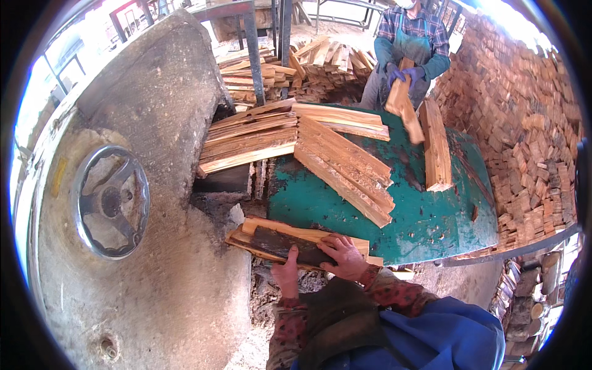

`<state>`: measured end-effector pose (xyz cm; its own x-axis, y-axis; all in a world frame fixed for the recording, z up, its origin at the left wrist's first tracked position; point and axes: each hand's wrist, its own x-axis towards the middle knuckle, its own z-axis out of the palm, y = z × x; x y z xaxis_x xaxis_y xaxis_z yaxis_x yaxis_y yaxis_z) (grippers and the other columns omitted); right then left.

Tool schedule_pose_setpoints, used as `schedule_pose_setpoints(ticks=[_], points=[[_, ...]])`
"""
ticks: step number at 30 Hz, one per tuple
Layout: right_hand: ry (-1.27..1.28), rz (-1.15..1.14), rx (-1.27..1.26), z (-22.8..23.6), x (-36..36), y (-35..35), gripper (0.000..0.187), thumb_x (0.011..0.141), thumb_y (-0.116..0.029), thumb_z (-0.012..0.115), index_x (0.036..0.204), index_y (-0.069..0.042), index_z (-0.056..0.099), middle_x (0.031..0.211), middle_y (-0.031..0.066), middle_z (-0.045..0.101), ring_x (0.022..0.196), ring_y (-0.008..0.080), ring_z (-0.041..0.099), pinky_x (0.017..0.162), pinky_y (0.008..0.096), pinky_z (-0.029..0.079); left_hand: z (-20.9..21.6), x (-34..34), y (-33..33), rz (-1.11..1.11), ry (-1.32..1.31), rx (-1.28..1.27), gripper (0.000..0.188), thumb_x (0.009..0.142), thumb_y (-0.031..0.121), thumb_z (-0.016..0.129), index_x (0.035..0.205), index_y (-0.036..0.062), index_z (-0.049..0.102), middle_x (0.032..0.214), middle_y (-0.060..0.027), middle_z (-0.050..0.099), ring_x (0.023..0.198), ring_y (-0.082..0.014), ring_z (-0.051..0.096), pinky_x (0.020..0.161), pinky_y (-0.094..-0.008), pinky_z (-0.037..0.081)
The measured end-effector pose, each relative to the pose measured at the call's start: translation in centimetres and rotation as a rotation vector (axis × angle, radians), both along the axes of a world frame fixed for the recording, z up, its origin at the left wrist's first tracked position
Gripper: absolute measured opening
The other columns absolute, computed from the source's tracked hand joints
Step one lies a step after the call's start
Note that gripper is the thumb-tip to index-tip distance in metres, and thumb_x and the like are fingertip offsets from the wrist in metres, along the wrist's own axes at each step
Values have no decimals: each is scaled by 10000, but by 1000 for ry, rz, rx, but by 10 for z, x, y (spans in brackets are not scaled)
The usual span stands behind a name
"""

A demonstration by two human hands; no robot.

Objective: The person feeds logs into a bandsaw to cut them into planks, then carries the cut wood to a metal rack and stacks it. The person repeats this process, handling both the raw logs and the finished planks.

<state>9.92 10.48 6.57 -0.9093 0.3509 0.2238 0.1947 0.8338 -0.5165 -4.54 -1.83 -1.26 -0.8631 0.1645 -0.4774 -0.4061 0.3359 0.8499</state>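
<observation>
Right in front of me, a small bundle of wooden boards (314,234) lies crosswise at the near edge of the green table. A dark, flat piece of wood (275,242) rests against its near side. My left hand (287,273) grips the bundle's near side with the thumb pointing up; its other fingers are mostly hidden. Further right, my right hand (346,257) clasps the same boards, fingers over the top. Beyond my hands, cut boards (345,169) lie fanned out on the green table (296,194), beside another stack of boards (253,139).
On the left stands a large dusty machine housing with a metal handwheel (111,202). Across the table a co-worker (410,46) in gloves holds boards, near a thick wooden beam (435,148). A tall wood pile (518,111) fills the right; more boards (333,58) are heaped behind.
</observation>
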Motion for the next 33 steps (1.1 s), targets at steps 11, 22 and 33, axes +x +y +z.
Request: schedule_pose_setpoints(ticks=[11, 22, 33], points=[[-23, 1, 29, -2, -2, 2, 599, 733, -296, 741, 1262, -73, 571, 1253, 148, 505, 1212, 357, 450, 1001, 499, 372, 1, 0, -1, -108, -2, -64, 658, 715, 412, 822, 1053, -123, 642, 965, -153, 690, 803, -210, 667, 595, -355, 559], [-99, 83, -156, 15, 0, 14, 551, 799, -303, 720, 1255, -39, 563, 1249, 185, 515, 1201, 381, 469, 1015, 481, 391, 29, 5, 0, 3, 7, 160, 597, 726, 364, 833, 1012, -127, 647, 1001, -175, 697, 888, -238, 651, 806, -368, 505], [95, 188, -166, 82, -92, 158, 507, 792, -165, 746, 1238, -4, 568, 1215, 221, 586, 1091, 347, 599, 930, 404, 490, 31, 9, 0, 64, 10, 111, 520, 721, 307, 830, 976, -114, 663, 934, -145, 700, 829, -229, 643, 787, -368, 510]])
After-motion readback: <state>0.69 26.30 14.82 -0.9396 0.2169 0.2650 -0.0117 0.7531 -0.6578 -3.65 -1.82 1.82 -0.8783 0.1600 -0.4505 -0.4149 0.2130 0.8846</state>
